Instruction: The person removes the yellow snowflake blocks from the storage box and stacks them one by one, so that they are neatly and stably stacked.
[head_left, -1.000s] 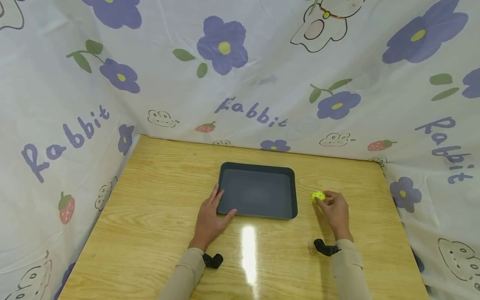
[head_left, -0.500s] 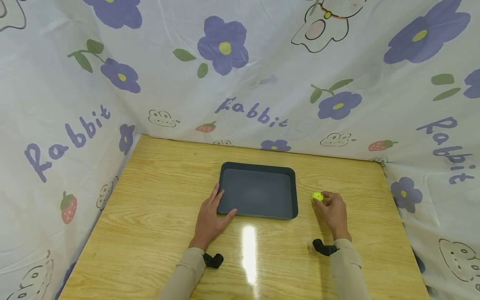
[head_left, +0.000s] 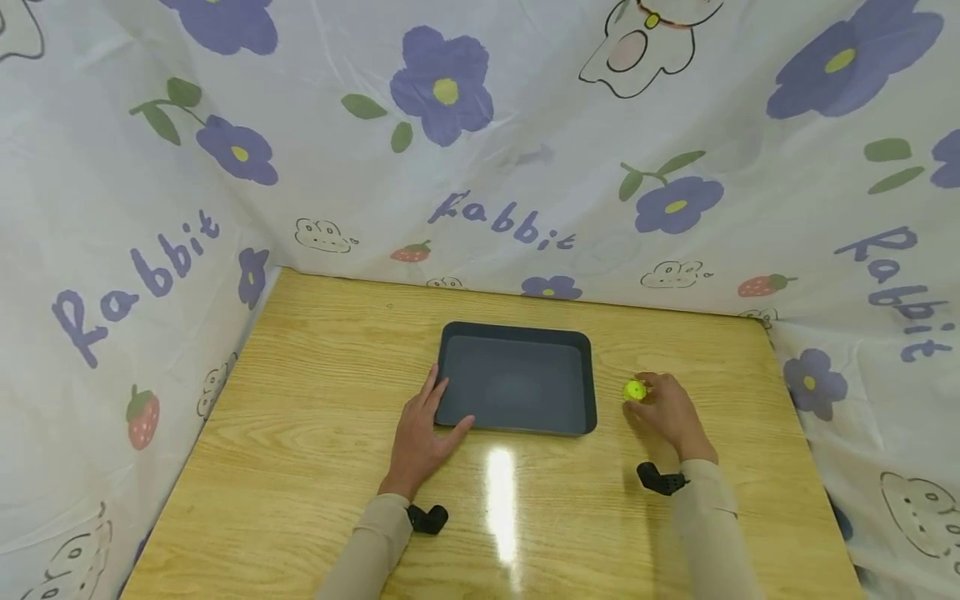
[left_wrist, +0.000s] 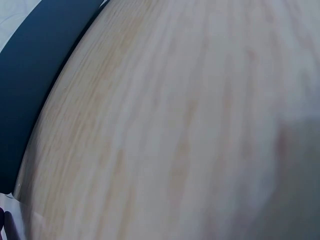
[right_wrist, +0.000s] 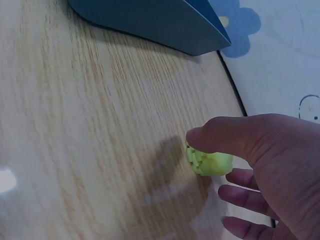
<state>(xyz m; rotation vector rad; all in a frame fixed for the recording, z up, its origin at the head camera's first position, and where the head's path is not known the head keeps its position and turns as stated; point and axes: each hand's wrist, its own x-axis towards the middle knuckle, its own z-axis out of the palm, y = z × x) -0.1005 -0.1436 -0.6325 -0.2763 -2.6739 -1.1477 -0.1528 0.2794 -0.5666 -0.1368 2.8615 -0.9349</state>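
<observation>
A dark grey rectangular tray [head_left: 517, 385] lies on the wooden table, its side wall [left_wrist: 30, 75] also filling the left of the left wrist view. My left hand [head_left: 422, 437] rests at the tray's front left corner, fingers on the left rim and thumb along the front edge. To the right of the tray, my right hand [head_left: 670, 412] pinches a small yellow-green knobbly ball [head_left: 634, 391] between thumb and fingers. In the right wrist view the thumb covers the top of the ball [right_wrist: 212, 164], and the other fingers are spread below it.
The wooden table [head_left: 322, 358] is closed in at the back and sides by a white patterned cloth [head_left: 517, 167]. Black wrist cameras [head_left: 660, 479] sit on both wrists. A bright light reflection [head_left: 501, 500] falls on the table's front part.
My right hand has turned, its wrist shifting right and away from me, and the ball now shows a different face. The left hand and the tray stay in place.
</observation>
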